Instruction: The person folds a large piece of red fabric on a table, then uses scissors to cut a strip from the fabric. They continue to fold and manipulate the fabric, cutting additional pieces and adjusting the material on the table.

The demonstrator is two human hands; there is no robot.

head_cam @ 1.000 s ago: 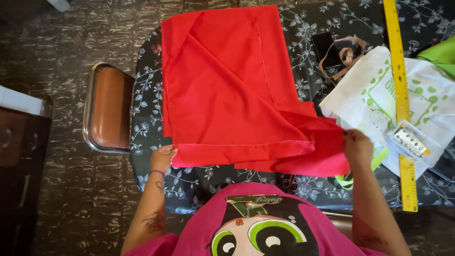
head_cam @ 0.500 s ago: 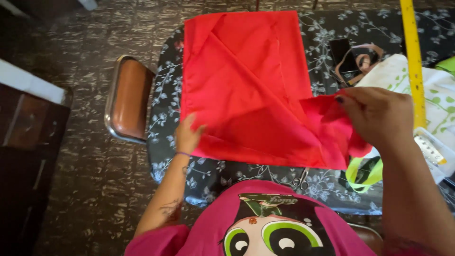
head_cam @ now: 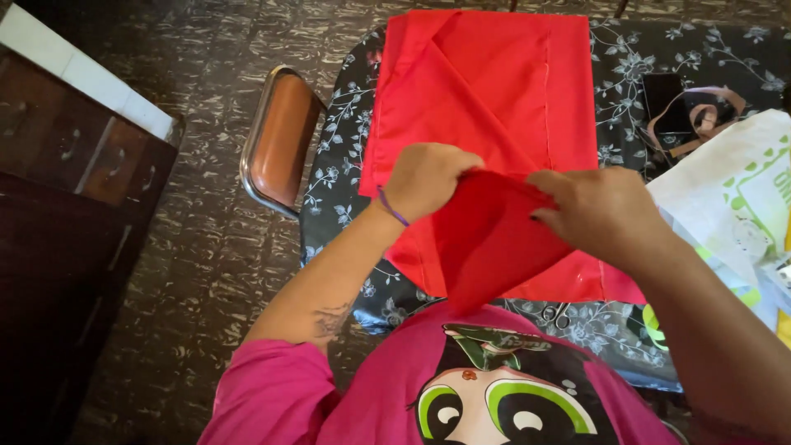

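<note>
The red cloth (head_cam: 494, 91) is a plain, bright piece of fabric spread flat over the surface (head_cam: 659, 74), its far edge toward 12 o'clock. A diagonal fold runs across it from the upper left down toward the middle, and a straight seam line runs along its right side. The near part, toward 6 o'clock, is lifted off the surface and gathered into a hanging pointed flap, pinched between the left hand (head_cam: 424, 177) and the right hand (head_cam: 606, 214).
</note>
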